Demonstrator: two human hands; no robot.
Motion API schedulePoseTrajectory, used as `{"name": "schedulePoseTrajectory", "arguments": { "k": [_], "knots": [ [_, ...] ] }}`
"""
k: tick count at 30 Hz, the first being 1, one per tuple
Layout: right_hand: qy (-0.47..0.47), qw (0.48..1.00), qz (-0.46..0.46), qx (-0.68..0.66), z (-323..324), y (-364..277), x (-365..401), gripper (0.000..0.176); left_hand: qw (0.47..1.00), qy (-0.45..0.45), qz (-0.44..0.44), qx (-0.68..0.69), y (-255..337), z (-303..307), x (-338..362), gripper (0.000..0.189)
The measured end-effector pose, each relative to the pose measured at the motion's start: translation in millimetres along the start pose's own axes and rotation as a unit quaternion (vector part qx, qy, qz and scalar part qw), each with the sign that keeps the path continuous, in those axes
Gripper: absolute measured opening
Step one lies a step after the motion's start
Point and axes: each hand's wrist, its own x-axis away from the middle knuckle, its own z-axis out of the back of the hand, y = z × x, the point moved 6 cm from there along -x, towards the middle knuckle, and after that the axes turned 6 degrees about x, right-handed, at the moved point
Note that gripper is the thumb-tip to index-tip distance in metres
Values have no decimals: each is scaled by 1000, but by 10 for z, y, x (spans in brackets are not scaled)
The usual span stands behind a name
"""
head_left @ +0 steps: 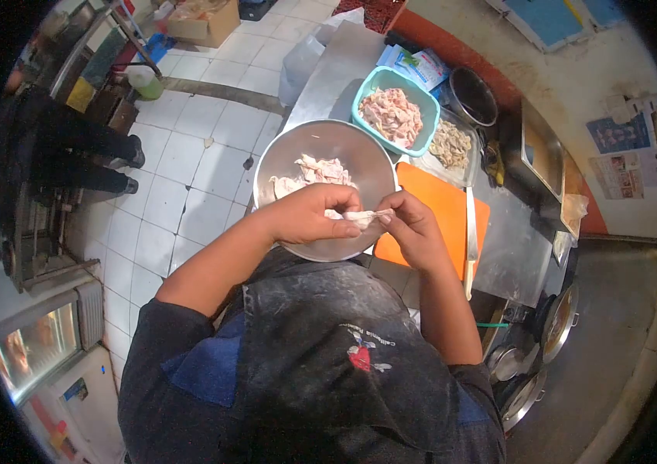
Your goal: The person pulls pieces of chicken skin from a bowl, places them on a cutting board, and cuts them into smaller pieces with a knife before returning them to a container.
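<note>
A strip of pale raw meat [367, 219] is stretched between my two hands, over the near side of a large steel bowl [266, 158]. My left hand [309, 213] is closed around one end of it. With thumb and fingers, my right hand [408, 226] pinches the other end near the bowl's right rim. More pale raw meat pieces [324, 171] lie inside the bowl, partly hidden behind my left hand. An orange cutting board [430, 193] lies just right of the bowl, and a long knife [471, 224] rests along its right edge.
Behind the board stand a turquoise tub [360, 99] of pink raw meat [392, 116] and a clear tray [471, 174] of greyish pieces [449, 144]. Pans [560, 321] sit at the right. Across the tiled floor [212, 170], another person's dark-clothed legs [85, 147] stand at the left.
</note>
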Motion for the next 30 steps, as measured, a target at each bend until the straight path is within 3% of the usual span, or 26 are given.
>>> {"name": "schedulePoseTrajectory", "arguments": {
  "k": [2, 6, 8, 10, 11, 14, 15, 17, 18, 19, 20, 21, 22, 23, 24, 26, 28, 30],
  "knots": [
    [-17, 999, 14, -32, 76, 12, 67, 8, 994, 28, -1, 104, 47, -131, -61, 18],
    [7, 997, 34, -73, 369, -37, 327, 10, 987, 117, -35, 102, 169, -313, -201, 16],
    [35, 998, 39, -42, 603, 61, 508, 12, 989, 113, -40, 83, 222, -484, -334, 7],
    [65, 996, 39, -50, 844, 189, 721, 10, 988, 76, -59, -122, 235, -685, -503, 9],
    [84, 996, 12, -41, 992, 321, 833, 9, 980, 49, -74, -180, 252, -833, -609, 23],
    [109, 993, -34, -2, 1494, 796, 1160, 6, 975, -36, -27, -217, -276, -1297, -949, 27],
    [107, 989, -77, 70, 1647, 980, 1257, 8, 969, -34, -5, -246, -496, -1452, -1081, 29],
    [93, 952, -160, 244, 1970, 1211, 1386, 13, 962, -54, 21, -267, -911, -1728, -1379, 26],
    [100, 953, -159, 237, 2119, 1302, 1366, 13, 955, -65, 48, -285, -1163, -1844, -1519, 25],
    [86, 925, -179, 325, 2257, 1432, 1307, 18, 933, -70, -17, -352, -1369, -1939, -1688, 24],
    [70, 888, -198, 409, 2391, 1565, 1245, 23, 931, -76, -15, -356, -1427, -2010, -1818, 24],
    [73, 890, -199, 404, 2509, 1696, 1164, 23, 921, -53, 9, -385, -1486, -2041, -1932, 23],
    [136, 871, -158, 446, 2658, 1747, 1068, 24, 909, -30, 33, -414, -1550, -2059, -2037, 22],
    [198, 844, -117, 485, 2749, 1759, 1059, 27, 897, -4, -2, -441, -1566, -2053, -2112, 24],
    [199, 846, -118, 480, 2757, 1801, 1094, 27, 896, -7, 1, -444, -1575, -2083, -2149, 24],
    [306, 777, -23, 550, 2811, 1600, 1228, 35, 870, 88, 71, -480, -1493, -1993, -2172, 25],
    [289, 789, -67, 537, 2787, 1474, 1554, 40, 864, 79, 119, -483, -1341, -2038, -2162, 28],
    [134, 776, -299, 539, 2672, 1408, 1979, 39, 888, 108, 151, -421, -1291, -2102, -2111, 36]
  ]
}}
